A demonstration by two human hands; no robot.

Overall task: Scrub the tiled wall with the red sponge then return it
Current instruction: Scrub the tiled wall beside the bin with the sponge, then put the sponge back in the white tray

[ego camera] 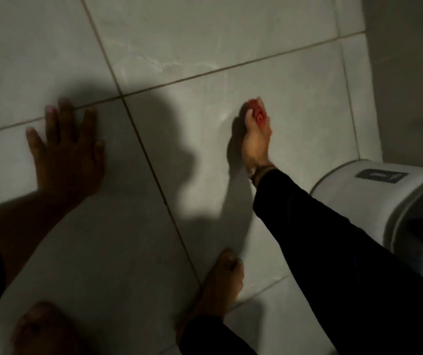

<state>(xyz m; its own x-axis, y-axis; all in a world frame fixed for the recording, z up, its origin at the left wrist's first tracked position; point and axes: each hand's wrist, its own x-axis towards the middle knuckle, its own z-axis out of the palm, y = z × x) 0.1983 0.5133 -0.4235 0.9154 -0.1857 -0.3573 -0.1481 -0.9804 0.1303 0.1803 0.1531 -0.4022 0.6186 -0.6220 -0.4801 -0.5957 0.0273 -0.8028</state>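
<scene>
The tiled wall [205, 42] of large pale grey tiles with dark grout lines fills most of the view. My right hand [255, 139] is closed around the red sponge [257, 114] and presses it against a tile right of the centre; only the sponge's upper part shows past my fingers. A dark sleeve covers that arm down to the wrist. My left hand [66, 149] lies flat on the wall at the left, fingers spread, holding nothing. It sits in shadow across a grout line.
A white rounded container [374, 183] with a dark label and dark lettering stands at the right edge, close under my right forearm. Both my bare feet [220, 285] show at the bottom on the tiled floor. A wall corner runs down the right side.
</scene>
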